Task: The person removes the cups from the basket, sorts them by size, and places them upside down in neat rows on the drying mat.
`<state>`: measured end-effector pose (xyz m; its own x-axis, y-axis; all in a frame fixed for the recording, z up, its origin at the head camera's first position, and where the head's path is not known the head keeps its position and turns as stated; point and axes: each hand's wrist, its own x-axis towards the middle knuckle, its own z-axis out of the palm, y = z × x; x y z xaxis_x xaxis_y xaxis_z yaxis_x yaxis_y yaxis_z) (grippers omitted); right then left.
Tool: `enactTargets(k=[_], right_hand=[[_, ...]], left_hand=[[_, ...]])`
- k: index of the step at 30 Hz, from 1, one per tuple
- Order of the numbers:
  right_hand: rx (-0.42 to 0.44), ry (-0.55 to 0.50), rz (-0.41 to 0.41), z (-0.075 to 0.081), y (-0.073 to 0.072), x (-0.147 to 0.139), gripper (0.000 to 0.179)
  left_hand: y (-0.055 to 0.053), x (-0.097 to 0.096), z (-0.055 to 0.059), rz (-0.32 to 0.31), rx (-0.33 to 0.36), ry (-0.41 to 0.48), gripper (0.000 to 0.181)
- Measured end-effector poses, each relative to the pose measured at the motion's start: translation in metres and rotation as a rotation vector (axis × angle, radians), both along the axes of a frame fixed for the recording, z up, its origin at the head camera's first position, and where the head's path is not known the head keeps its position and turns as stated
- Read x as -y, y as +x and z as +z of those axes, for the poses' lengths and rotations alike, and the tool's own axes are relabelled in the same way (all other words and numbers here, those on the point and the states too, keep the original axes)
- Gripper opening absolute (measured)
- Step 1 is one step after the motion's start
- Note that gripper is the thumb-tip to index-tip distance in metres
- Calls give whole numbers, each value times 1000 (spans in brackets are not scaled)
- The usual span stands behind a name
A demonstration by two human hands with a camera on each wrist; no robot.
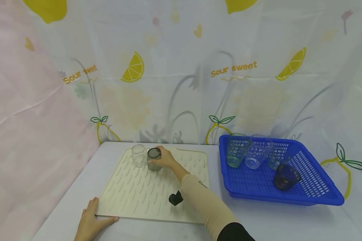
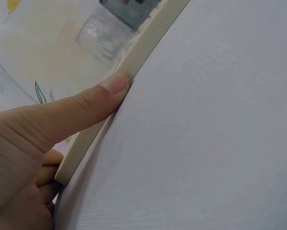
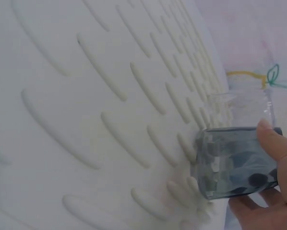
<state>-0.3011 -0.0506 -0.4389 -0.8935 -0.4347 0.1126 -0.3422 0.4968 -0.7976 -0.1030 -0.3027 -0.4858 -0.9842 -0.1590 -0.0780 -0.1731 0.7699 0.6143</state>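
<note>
My right hand [image 1: 164, 158] grips a smoky grey glass [image 1: 154, 164] from its right side, thumb and fingers around it. In the right wrist view that glass [image 3: 234, 163] meets the ridged surface of a cream drying mat [image 1: 157, 197]. Just left of it a clear glass [image 1: 139, 156] stands on the mat. My left hand [image 1: 92, 221] rests at the mat's near left corner. Its thumb [image 2: 93, 103] lies straight against the front edge in the left wrist view, while the other fingers touch the left side, partly hidden there.
To the right, a blue plastic basket [image 1: 244, 192] holds a greenish tall glass [image 1: 236, 152], a clear tall glass [image 1: 257, 154], another clear glass [image 1: 277, 160] and a dark glass [image 1: 286, 177] lying tilted. A lemon-print cloth [image 1: 175, 93] hangs behind the white table [image 1: 157, 231].
</note>
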Motion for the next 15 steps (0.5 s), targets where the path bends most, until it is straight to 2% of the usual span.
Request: enactTargets(k=[10, 15], right_hand=[[38, 60, 24, 2, 1, -2, 67], [63, 56, -1, -7, 2, -3, 71]], left_hand=[[0, 0, -2, 8, 2, -2, 114], [0, 1, -3, 6, 0, 0, 113]])
